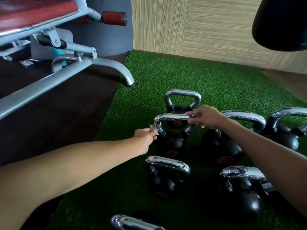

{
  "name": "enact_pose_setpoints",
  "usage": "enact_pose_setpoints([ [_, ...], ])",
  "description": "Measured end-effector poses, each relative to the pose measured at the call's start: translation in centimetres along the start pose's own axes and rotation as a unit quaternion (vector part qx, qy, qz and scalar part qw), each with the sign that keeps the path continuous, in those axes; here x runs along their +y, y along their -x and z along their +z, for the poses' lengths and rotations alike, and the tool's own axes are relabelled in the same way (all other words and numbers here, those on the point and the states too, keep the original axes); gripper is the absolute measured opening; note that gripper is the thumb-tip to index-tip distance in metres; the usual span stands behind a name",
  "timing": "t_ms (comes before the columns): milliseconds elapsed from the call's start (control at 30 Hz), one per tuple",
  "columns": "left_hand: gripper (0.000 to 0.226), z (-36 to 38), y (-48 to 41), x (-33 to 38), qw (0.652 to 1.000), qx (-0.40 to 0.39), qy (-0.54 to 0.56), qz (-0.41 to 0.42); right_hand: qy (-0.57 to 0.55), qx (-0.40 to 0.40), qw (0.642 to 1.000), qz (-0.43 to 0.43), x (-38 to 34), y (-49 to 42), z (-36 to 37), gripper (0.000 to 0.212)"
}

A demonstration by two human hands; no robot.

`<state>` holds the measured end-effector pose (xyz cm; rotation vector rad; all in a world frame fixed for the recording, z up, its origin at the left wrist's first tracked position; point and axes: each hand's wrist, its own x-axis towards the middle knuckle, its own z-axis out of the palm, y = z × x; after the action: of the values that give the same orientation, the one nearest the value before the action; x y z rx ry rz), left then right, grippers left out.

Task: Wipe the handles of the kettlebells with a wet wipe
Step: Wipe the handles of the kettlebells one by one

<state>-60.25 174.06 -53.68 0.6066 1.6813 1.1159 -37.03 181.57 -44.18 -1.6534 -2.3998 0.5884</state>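
One chrome handle [171, 117], left hand [146, 136] pinching wipe [152, 127], right hand [206, 116] gripping it, labels [172, 153] illegible

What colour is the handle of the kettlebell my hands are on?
Shiny silver chrome; the handle shows best in the head view.

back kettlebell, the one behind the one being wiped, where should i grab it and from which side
Probably the top bar of the back kettlebell, taken from above with fingers hooked through the loop. Its handle stands upright, the bar level and free, while the round body sits low behind the wiped kettlebell and the right hand.
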Motion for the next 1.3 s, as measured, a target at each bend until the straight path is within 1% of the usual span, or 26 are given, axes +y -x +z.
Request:
enact_pose_setpoints([
  [67, 0.030, 0.8, -0.6, 0.0, 1.000, 0.013, -0.002, -0.007, 0.010, 0.012, 1.000, 0.011, -0.2, 0.2, 0.1, 0.033],
  [100, 0.030, 0.9, -0.9, 0.1, 1.000, 0.013, -0.028, -0.002, 0.017, 0.019, 0.999, 0.019, -0.4, 0.4, 0.2, 0.036],
  [133, 0.027, 0.9, -1.0, 0.7, 0.999, 0.027, 0.002, -0.022, 0.024, 0.028, 0.999, 0.031, -0.6, 0.6, 0.5, 0.038],
  [167, 0.024, 0.6, -1.4, 1.1, 0.997, 0.050, 0.049, -0.022, 0.032, 0.042, 0.998, 0.046, -1.0, 1.0, 0.8, 0.038],
  [200, 0.029, 0.4, -1.8, 1.9, 0.984, 0.014, 0.169, -0.062, 0.042, 0.058, 0.995, 0.064, -1.6, 1.8, 1.4, 0.038],
  [233, 0.035, 0.4, -1.3, 2.5, 0.992, -0.008, 0.106, -0.064, 0.058, 0.077, 0.992, 0.081, -2.4, 2.6, 2.0, 0.035],
  [267, 0.037, 0.7, -1.2, 3.1, 0.999, -0.016, 0.035, -0.021, 0.079, 0.093, 0.988, 0.095, -3.2, 3.5, 2.7, 0.030],
  [300, 0.032, 1.1, -1.5, 3.5, 0.995, 0.007, 0.085, -0.052, 0.101, 0.104, 0.984, 0.103, -4.0, 4.1, 3.3, 0.028],
  [333, 0.019, 1.6, -2.1, 3.7, 0.988, 0.022, 0.146, -0.045, 0.114, 0.110, 0.981, 0.108, -4.6, 4.6, 3.8, 0.029],
  [367, 0.009, 2.1, -2.2, 4.0, 0.992, 0.027, 0.125, -0.008, 0.118, 0.113, 0.980, 0.114, -5.0, 4.8, 4.1, 0.032],
  [400, 0.014, 3.0, -2.3, 3.8, 0.999, 0.021, 0.039, -0.009, 0.113, 0.116, 0.980, 0.120, -5.1, 4.9, 4.3, 0.034],
  [433, 0.016, 3.4, -2.4, 3.7, 1.000, -0.003, -0.011, -0.007, 0.101, 0.116, 0.980, 0.125, -5.1, 4.9, 4.3, 0.035],
  [500, 0.021, 3.3, -1.8, 3.6, 0.998, -0.045, -0.037, 0.004, 0.055, 0.098, 0.986, 0.121, -4.7, 4.7, 3.9, 0.035],
  [533, 0.023, 3.2, -1.5, 3.6, 0.998, -0.043, -0.054, 0.008, 0.033, 0.084, 0.989, 0.115, -4.5, 4.6, 3.7, 0.038],
  [600, 0.024, 2.9, -1.7, 3.6, 0.999, -0.021, -0.046, 0.012, 0.015, 0.063, 0.993, 0.099, -4.3, 4.5, 3.3, 0.044],
  [667, 0.013, 2.7, -1.7, 3.9, 0.999, 0.002, -0.034, 0.014, 0.017, 0.056, 0.994, 0.089, -4.1, 4.4, 3.2, 0.045],
  [700, 0.009, 2.7, -1.8, 4.1, 0.999, -0.003, -0.037, 0.023, 0.022, 0.055, 0.995, 0.085, -4.1, 4.4, 3.2, 0.045],
  [767, 0.014, 2.9, -1.3, 4.7, 0.995, -0.012, -0.071, 0.063, 0.025, 0.054, 0.995, 0.078, -4.0, 4.2, 3.1, 0.047],
  [833, 0.016, 3.3, -1.1, 4.8, 0.995, -0.011, -0.071, 0.075, 0.025, 0.052, 0.996, 0.074, -4.2, 4.2, 3.0, 0.048],
  [900, 0.019, 3.6, -0.9, 4.8, 0.997, 0.002, -0.048, 0.059, 0.031, 0.051, 0.996, 0.070, -4.3, 4.0, 3.0, 0.048],
  [1000, 0.020, 3.5, -1.2, 4.9, 1.000, 0.025, -0.004, 0.011, 0.039, 0.053, 0.996, 0.066, -4.1, 3.9, 3.3, 0.048],
  [1067, 0.019, 3.6, -0.8, 5.2, 1.000, 0.014, -0.021, 0.008, 0.040, 0.050, 0.996, 0.062, -3.9, 3.8, 3.4, 0.044],
  [1100, 0.016, 3.7, -0.6, 5.4, 0.999, 0.018, -0.038, 0.028, 0.041, 0.047, 0.996, 0.060, -3.8, 3.9, 3.3, 0.043],
  [1167, 0.022, 3.5, -0.3, 5.7, 0.995, 0.010, -0.052, 0.083, 0.046, 0.035, 0.997, 0.047, -3.6, 3.8, 3.0, 0.045],
  [1233, 0.021, 3.0, -0.1, 5.7, 0.989, -0.009, -0.064, 0.135, 0.069, 0.003, 0.997, 0.022, -3.4, 3.7, 2.6, 0.047],
  [1300, 0.018, 2.7, 0.5, 5.8, 0.984, -0.025, -0.087, 0.151, 0.094, -0.040, 0.995, 0.000, -3.2, 3.6, 2.2, 0.044],
])
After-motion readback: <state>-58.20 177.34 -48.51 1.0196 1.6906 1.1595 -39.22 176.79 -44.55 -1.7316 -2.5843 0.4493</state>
